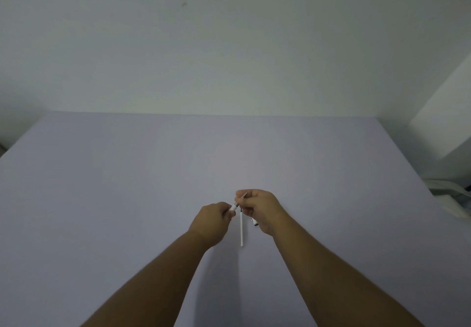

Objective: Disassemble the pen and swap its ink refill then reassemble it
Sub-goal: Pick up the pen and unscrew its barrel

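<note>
A pale lilac desk (127, 186) fills the lower half of the frame under a bare grey-white wall, with some pale clutter at the right edge. Just below centre our two hands meet above the desk. Our left hand (212, 222) has its grip pressed together on a short white pen piece (233, 207), whose dark end points up and right toward the other hand. Our right hand (260, 209) pinches a thin refill (245, 194) that pokes out above the fingers, slanting up and right; its lower end seems to meet the white piece, though the joint is too small to read. A white barrel (241, 229) shows between the hands, its long axis running almost straight up and down the frame; whether it lies on the desk or hangs from the right hand we cannot tell. Another small white part with a dark tip (254, 222) peeps out under the right palm. We judge the pen to be apart and the refill midway through the swap. The risks from here: the right hand is carrying several parts, so loosening its grip could drop one onto the desk and let it roll; and pushing the thin refill in at an angle could bend it or jam it.
</note>
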`<state>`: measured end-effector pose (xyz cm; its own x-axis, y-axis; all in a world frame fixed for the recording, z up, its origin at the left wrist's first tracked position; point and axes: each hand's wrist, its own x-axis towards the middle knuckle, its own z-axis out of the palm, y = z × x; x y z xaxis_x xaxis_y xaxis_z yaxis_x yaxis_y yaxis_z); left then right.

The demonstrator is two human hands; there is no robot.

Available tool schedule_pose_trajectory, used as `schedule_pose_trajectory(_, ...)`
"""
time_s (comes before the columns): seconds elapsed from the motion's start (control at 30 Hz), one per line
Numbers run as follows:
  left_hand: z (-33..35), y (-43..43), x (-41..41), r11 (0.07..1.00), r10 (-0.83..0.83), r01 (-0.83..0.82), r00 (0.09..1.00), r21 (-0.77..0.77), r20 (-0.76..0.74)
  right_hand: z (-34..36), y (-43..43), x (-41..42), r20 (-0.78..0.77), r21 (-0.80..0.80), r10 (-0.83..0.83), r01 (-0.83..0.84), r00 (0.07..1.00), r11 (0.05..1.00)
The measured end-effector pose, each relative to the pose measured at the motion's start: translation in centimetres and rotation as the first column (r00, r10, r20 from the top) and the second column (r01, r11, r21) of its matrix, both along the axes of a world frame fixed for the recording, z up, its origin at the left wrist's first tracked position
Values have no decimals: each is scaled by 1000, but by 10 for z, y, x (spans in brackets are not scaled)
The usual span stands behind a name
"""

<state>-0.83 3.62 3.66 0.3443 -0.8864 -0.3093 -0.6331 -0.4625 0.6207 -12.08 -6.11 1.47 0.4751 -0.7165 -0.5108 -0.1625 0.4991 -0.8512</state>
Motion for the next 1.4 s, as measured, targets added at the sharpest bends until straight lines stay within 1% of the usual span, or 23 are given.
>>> schedule_pose_trajectory(0.03, 0, 0, 0, 1000, 0, 0, 1000, -1, 0, 0, 0, 1, -11, 0, 3, -3, 1000, 1000)
schedule_pose_trajectory(0.13, 0, 0, 0, 1000, -1, 1, 1000, -2, -8, 0, 1, 1, -121, -28, -5, 2, 993, 1000)
schedule_pose_trajectory(0.17, 1, 0, 0, 1000, -1, 1, 1000, 0, -6, 2, 2, 2, -121, -30, -9, 5, 993, 1000)
schedule_pose_trajectory(0.3, 0, 0, 1, 1000, -3, 3, 1000, 9, 14, 0, 0, 2, -11, -7, -13, 13, 1000, 1000)
schedule_pose_trajectory(0.43, 0, 0, 2, 1000, -1, 0, 1000, 2, 15, 0, 1, 3, -95, -18, -28, 27, 995, 999)
schedule_pose_trajectory(0.6, 0, 1, 3, 1000, -9, 9, 999, 8, 31, 0, 0, 3, -8, 1, -24, 24, 1000, 1000)
schedule_pose_trajectory(0.73, 1, 0, 3, 1000, -6, 6, 999, -3, 33, 0, 1, 4, -83, -11, -31, 30, 996, 999)
schedule_pose_trajectory(0.77, 0, -1, 3, 1000, -7, 7, 999, -4, 36, 0, 1, 4, -84, -14, -31, 29, 996, 999)
schedule_pose_trajectory(0.87, 0, -1, 4, 1000, -5, 5, 999, 4, 41, 2, 0, 4, -24, -2, -29, 29, 999, 1000)
schedule_pose_trajectory(0.93, 0, 0, 5, 1000, 0, 0, 999, -1, 35, 2, 0, 5, -40, -4, -30, 30, 999, 1000)
schedule_pose_trajectory(1.03, 0, -1, 5, 1000, -2, 3, 1000, -11, 31, 4, 1, 3, -103, -16, -38, 37, 994, 999)
schedule_pose_trajectory(1.17, -2, -1, 6, 1000, 9, -9, 999, 5, 40, 2, 0, 3, -29, 10, -40, 40, 999, 999)
schedule_pose_trajectory(1.23, -3, -1, 6, 1000, 12, -12, 999, 9, 41, 2, 0, 4, -46, 16, -51, 51, 998, 999)
schedule_pose_trajectory(1.3, -3, -1, 6, 1000, 9, -9, 999, 3, 38, 0, 1, 4, -110, -2, -43, 43, 993, 999)
schedule_pose_trajectory(1.4, -2, -1, 5, 1000, 3, -3, 999, 4, 42, 2, 2, 2, -80, -1, -14, 14, 997, 1000)
